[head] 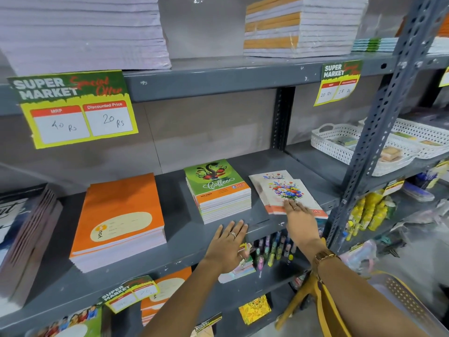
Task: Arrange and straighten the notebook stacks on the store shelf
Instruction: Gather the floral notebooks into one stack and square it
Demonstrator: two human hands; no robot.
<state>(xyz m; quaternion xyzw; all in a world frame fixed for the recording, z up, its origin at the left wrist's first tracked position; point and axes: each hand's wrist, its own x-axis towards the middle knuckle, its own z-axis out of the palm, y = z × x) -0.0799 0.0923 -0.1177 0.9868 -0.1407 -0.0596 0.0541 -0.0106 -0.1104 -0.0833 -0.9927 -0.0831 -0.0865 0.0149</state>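
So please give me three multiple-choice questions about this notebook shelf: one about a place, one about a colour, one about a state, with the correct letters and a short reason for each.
1. Where is the right hand?
A. on the floral notebooks
B. on the orange notebook stack
C. in the white basket

2. What colour is the cover of the Coffee notebook stack?
A. blue
B. green
C. black

3. How do the floral notebooks lie?
A. standing upright
B. squared in one neat pile
C. fanned out, edges not aligned

Answers:
1. A, its fingertips rest on the flower cover.
2. B, the top cover is green with the word Coffee.
3. C, the covers lie offset from one another.

The left hand lies flat on the shelf edge, holding nothing.
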